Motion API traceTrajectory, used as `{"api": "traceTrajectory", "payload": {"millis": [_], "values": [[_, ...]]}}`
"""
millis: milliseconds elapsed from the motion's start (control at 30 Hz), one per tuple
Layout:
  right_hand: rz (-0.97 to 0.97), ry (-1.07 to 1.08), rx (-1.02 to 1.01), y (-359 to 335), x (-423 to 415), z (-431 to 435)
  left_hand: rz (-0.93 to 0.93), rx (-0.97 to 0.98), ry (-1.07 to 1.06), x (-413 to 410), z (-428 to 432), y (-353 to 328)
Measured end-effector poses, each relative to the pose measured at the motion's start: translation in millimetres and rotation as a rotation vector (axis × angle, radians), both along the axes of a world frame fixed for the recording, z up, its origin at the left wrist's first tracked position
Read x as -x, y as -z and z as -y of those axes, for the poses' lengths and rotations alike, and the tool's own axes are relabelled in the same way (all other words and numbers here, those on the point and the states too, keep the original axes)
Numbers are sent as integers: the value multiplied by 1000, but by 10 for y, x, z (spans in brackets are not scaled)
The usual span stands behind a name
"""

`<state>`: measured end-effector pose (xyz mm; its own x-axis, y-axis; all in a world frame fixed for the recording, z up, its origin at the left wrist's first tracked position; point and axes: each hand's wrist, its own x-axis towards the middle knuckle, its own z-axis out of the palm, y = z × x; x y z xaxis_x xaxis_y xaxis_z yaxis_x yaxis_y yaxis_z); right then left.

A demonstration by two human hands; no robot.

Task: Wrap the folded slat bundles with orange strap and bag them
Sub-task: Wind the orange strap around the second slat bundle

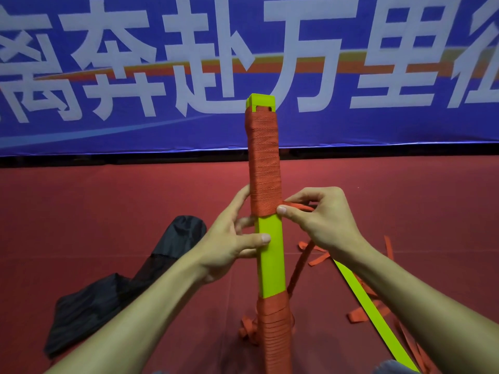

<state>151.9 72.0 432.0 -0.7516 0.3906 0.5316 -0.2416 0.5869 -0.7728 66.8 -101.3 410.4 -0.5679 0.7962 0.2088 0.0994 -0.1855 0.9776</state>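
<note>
Standing upright at centre frame, the slat bundle [270, 260] is lime green and rises from the bottom edge of the view to a capped top in front of the banner [405, 125]. The orange strap [264, 163] covers the upper length of the bundle in close turns. A second band of turns covers the lower length, with a bare green section between the two.

The left hand [229, 244] grips the bare section, thumb laid across the front face and fingers curled round behind. The right hand [324, 217] pinches the strap between thumb and forefinger at the bottom edge of the upper wrap, just beside the bundle's right edge. A free run of strap hangs from that hand toward the lower band.

The black bag [108, 300] lies crumpled on the red floor [108, 201], left of the bundle and apart from it. A single green slat [370, 306] lies on the floor at the right among loose strap [318, 259].
</note>
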Motion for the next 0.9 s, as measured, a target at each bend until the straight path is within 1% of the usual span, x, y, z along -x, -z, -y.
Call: {"api": "traceTrajectory", "payload": {"millis": [67, 167, 267, 400, 467, 567, 900], "values": [[-2, -19, 8, -1, -3, -2, -9, -4, 24, 5, 3, 18], [31, -35, -15, 11, -2, -31, -29, -9, -29, -4, 4, 28], [81, -45, -90, 22, 7, -121, -33, -8, -43, 12, 32, 43], [137, -19, -258, 8, -17, -201, -35, 19, -60, 25, 58, 54], [146, 11, -279, 3, -28, -211, -42, 25, -68, 31, 62, 62], [140, 45, -317, 2, -39, -237, -46, 25, -81, 54, 69, 73], [13, 116, -431, 49, -69, -339, -51, 14, -96, 117, 75, 94]]}}
